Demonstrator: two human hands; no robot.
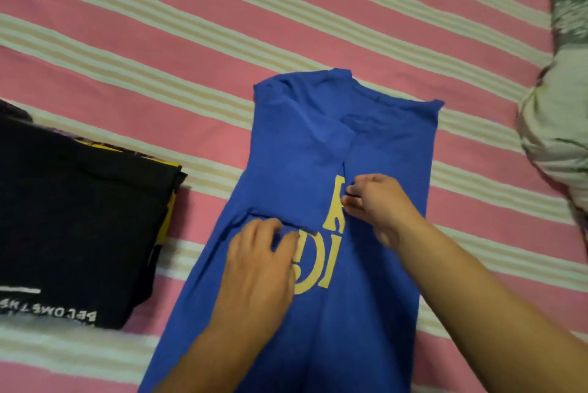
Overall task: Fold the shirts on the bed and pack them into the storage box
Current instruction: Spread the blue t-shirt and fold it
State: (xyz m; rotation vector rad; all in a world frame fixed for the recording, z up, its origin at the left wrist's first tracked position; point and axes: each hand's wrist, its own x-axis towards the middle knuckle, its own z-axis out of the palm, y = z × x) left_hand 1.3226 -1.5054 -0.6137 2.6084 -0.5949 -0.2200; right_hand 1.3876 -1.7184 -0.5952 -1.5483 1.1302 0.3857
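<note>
Blue shirt [296, 154], yellow lettering, flat on pink striped bedsheet [159, 42]; long axis near-to-far, collar end far, both sides folded inward. Left hand [257, 265] pressing flat on left fold, fingers relaxed. Right hand [378, 205] pinching right fold's edge at centre. Folded black shirts [73, 217] stacked at left; floral pillow [560, 106] at right.

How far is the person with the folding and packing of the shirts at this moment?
Done: a stack of folded dark shirts lies on the striped bed, left of the blue shirt. In hand: the blue shirt has both sides folded inward; the left hand presses on it and the right hand pinches the inner edge. Left: folding it lengthwise and packing. No storage box is in view.
</note>
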